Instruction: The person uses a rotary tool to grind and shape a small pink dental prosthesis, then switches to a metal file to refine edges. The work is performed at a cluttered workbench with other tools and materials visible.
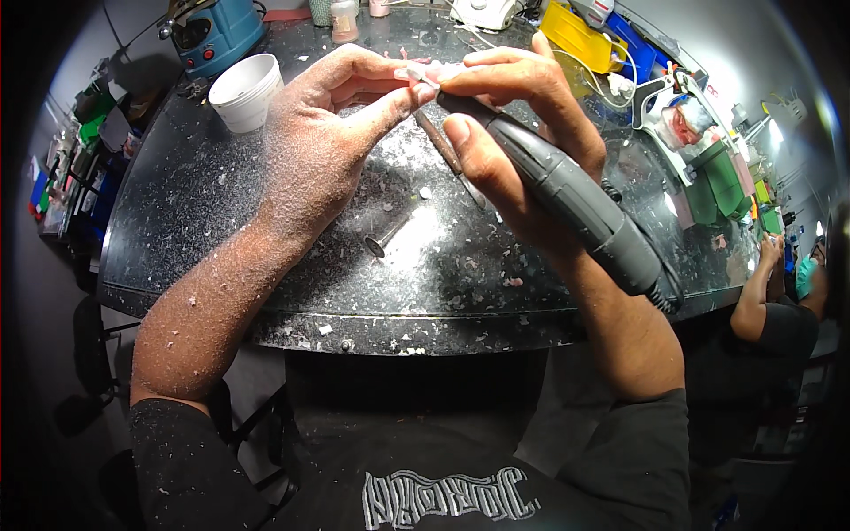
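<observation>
Pinching a small pale piece between thumb and fingers, the left hand holds it up over the dusty black bench, its skin powdered with pale dust up the forearm. The right hand is closed around a dark, thick-bodied handpiece, its front end just beside the piece; whether the two touch, I cannot tell. Beneath the hands a slim metal tool lies on the bench, with a flared metal rod nearer the person. Left of the left hand stands a white tub, with a blue machine behind it.
</observation>
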Demonstrator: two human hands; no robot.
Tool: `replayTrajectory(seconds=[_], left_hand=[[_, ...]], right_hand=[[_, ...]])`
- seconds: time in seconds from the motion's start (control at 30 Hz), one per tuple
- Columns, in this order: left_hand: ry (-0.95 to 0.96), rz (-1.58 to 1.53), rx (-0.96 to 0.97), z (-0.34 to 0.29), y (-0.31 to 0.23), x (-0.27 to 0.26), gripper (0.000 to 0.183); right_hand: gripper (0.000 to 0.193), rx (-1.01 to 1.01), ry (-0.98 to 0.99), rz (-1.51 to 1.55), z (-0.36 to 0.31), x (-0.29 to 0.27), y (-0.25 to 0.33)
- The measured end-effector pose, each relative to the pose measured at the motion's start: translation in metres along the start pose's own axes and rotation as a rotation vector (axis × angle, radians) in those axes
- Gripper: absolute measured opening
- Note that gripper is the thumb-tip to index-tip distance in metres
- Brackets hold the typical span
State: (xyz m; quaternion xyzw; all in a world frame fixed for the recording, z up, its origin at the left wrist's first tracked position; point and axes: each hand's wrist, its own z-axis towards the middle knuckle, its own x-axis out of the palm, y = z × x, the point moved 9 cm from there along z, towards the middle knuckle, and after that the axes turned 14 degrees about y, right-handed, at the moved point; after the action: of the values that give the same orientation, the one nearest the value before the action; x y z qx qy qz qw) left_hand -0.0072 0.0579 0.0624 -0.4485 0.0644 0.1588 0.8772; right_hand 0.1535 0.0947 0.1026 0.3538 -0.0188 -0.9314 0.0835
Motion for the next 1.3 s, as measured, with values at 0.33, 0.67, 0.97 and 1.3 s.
replayTrajectory(seconds=[0.33,0.67,0.97,1.3], left_hand=[[-0.030,-0.039,-0.013,0.001,0.004,-0.001,0.014],[-0.003,-0.013,0.019,0.000,0.002,0.000,0.021],[0.012,0.022,0.021,0.000,0.000,0.001,0.025],[0.001,-0.006,-0.016,-0.001,0.000,0.002,0.020]], right_hand=[[0.025,0.145,-0.103,0.264,-0.003,-0.003,-0.012],[0.022,0.124,-0.051,0.170,-0.001,-0.001,-0.009],[0.024,0.174,-0.067,0.357,-0.002,0.006,-0.019],[0.026,0.059,0.034,0.172,0.001,0.002,-0.003]])
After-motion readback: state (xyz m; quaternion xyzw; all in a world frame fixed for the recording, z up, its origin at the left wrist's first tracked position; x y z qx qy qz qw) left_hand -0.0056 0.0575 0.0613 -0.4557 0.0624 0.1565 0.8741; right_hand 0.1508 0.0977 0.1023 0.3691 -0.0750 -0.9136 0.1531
